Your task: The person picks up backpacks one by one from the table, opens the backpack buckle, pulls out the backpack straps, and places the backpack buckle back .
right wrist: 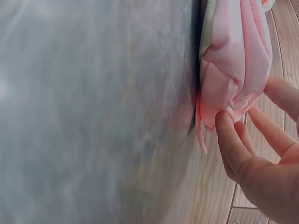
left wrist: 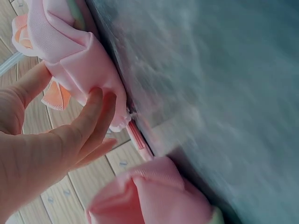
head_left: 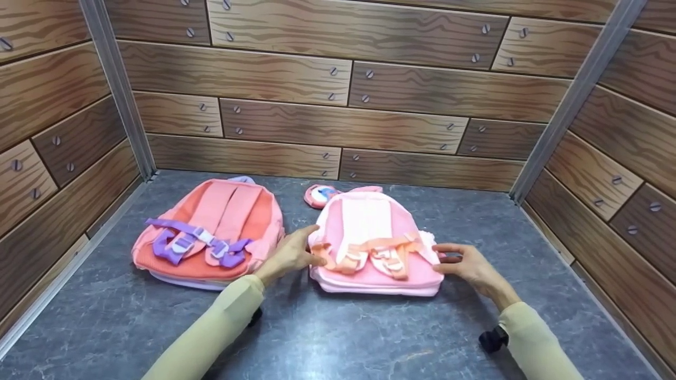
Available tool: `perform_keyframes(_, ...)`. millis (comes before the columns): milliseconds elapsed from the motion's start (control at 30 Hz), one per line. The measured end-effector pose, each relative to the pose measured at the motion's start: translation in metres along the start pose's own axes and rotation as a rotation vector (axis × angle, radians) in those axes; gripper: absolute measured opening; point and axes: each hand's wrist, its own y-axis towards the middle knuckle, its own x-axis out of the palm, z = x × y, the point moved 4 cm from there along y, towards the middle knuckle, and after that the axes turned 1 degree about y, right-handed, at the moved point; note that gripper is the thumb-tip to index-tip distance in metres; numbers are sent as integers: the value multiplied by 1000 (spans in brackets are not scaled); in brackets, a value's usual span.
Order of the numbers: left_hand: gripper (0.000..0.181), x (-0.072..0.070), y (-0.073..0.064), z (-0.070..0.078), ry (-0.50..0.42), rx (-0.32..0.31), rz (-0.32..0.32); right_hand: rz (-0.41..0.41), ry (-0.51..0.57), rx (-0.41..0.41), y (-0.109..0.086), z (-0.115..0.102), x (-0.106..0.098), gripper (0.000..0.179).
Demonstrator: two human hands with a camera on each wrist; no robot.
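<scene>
A light pink backpack [head_left: 367, 219] lies on the table with its shoulder straps and orange webbing [head_left: 383, 243] facing up. My left hand [head_left: 288, 253] rests against its left side, thumb toward the strap side. In the left wrist view, bent fingertips touch the pink side fabric [left wrist: 88, 65]. On the opposite side, my right hand [head_left: 472, 272] touches the bag with fingers and thumb spread apart. The right wrist view has its fingertips beside the gathered pink fabric [right wrist: 224, 84]. The bag's front is hidden underneath.
Left of my left hand lies a coral backpack [head_left: 232, 211], straps up, with purple webbing [head_left: 182, 253]. A round red and white piece [head_left: 319, 195] lies behind the pink bag. Wood-patterned walls [head_left: 296, 116] enclose the grey table [head_left: 338, 338] at back and sides.
</scene>
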Motion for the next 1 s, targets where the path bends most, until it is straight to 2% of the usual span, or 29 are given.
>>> perform_keyframes(100,80,5,4,3,-5,9,-9,-7,11,-18,-2,4,-6,67)
perform_keyframes(233,71,13,8,8,-77,4,-50,-16,29,-42,-3,11,-15,66)
perform_keyframes(433,62,27,14,16,-262,34,-125,-7,20,-30,-6,25,-34,67)
perform_keyframes(533,60,34,16,21,-335,43,-127,-12,9,-30,-6,30,-43,68)
perform_keyframes(733,60,46,19,32,-288,24,-70,-26,4,-33,-8,37,-58,70)
perform_keyframes(1000,55,61,24,43,-262,28,-108,-28,13,-34,-14,48,-76,69)
